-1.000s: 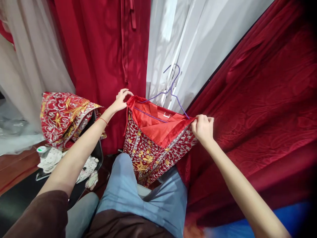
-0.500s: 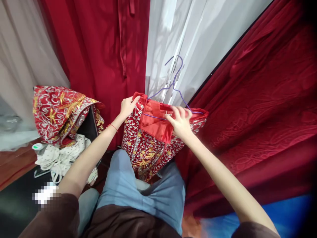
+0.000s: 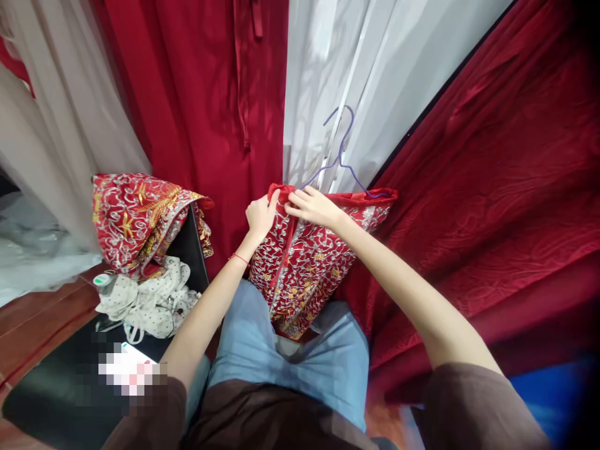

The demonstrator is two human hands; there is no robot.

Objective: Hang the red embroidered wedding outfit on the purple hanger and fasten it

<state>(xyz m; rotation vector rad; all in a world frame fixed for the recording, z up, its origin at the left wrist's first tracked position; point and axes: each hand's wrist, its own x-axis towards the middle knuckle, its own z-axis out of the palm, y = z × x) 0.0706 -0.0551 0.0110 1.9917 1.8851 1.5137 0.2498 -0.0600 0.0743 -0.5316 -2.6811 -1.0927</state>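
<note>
A red embroidered garment point(image 3: 312, 265) with silver and gold stitching hangs in front of my knees. A purple wire hanger point(image 3: 345, 140) goes into its upper edge, the hook standing free above. My left hand point(image 3: 261, 217) pinches the top left corner of the garment, thumb upward. Close beside it, my right hand point(image 3: 313, 207) has its fingers closed on the same top edge, near the left shoulder of the hanger. The hanger's lower bar is hidden behind the embroidered front.
At left, a second embroidered red cloth point(image 3: 134, 215) drapes over a black chair point(image 3: 51, 387). White dotted fabric point(image 3: 157, 306), a small jar point(image 3: 104, 281) and a blurred bright object point(image 3: 129, 369) lie on the seat. Red curtains point(image 3: 469, 219) and white fabric point(image 3: 309, 81) hang around.
My right hand has moved left along the top edge, close to my left hand. The loose red lining flap has gone from sight, and the embroidered front now covers the opening.
</note>
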